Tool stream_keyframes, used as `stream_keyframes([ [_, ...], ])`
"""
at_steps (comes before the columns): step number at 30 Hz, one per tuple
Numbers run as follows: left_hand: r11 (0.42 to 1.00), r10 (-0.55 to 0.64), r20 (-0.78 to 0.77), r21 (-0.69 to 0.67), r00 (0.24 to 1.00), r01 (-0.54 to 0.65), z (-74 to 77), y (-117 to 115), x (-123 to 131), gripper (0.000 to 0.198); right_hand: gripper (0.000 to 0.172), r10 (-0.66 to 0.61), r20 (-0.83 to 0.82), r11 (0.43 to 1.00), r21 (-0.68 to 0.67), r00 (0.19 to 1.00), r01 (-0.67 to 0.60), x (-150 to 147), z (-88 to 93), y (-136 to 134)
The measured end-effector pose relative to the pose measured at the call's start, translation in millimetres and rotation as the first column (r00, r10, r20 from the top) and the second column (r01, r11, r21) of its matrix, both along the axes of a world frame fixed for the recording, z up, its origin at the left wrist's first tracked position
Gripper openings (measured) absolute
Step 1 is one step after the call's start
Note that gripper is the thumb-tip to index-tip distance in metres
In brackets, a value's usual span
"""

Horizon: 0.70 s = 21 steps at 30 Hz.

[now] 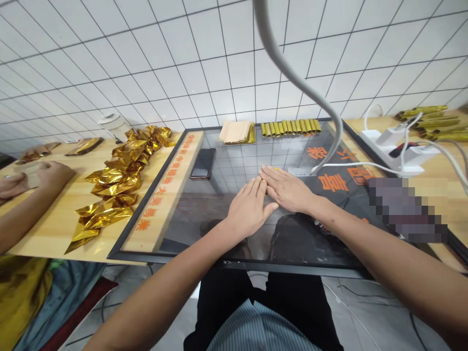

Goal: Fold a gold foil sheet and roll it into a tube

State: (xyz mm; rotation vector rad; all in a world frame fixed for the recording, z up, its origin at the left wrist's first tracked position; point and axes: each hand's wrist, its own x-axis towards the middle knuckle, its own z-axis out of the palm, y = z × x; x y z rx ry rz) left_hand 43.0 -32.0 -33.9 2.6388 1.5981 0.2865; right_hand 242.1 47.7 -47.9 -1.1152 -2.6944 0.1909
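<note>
My left hand (249,207) lies flat on the dark glass panel (219,209), fingers stretched forward and thumb out to the right. Palm down beside it, my right hand (287,189) points to the left, and its fingertips meet those of the left. A small yellow bit shows at the edge of the right fingers; whether anything lies beneath the palms is hidden. Beyond the hands, a row of rolled gold paper tubes (290,127) lies along the panel's far side. To its left rests a stack of beige paper sheets (236,132) with gold edges.
A phone (203,163) lies on the panel's left part. Folded gold foil pieces (117,175) cover the table at left, where another person's hands (54,175) hold paper. A grey flexible arm (300,83) curves down from above. At right are a white power strip (387,146) and more gold rolls (435,122).
</note>
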Motion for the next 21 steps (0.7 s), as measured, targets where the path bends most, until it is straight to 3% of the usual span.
stream_keyframes([
  [13, 1.0, -0.024, -0.002, -0.007, 1.0, 0.024, -0.9, -13.3, -17.9, 0.07, 0.07, -0.021, 0.002, 1.0, 0.003, 1.0, 0.021, -2.4, 8.1, -5.4],
  [17, 1.0, -0.013, -0.001, -0.007, 1.0, 0.013, 2.8, -13.8, -19.3, 0.068, 0.07, -0.111, 0.051, 0.994, 0.019, 0.993, 0.11, 5.6, 9.0, -5.0],
  [21, 1.0, -0.019, 0.016, 0.011, 1.0, 0.019, 4.5, -10.7, -21.7, 0.052, 0.069, -0.161, 0.088, 0.986, 0.053, 0.983, 0.157, 12.9, 8.7, -3.1],
])
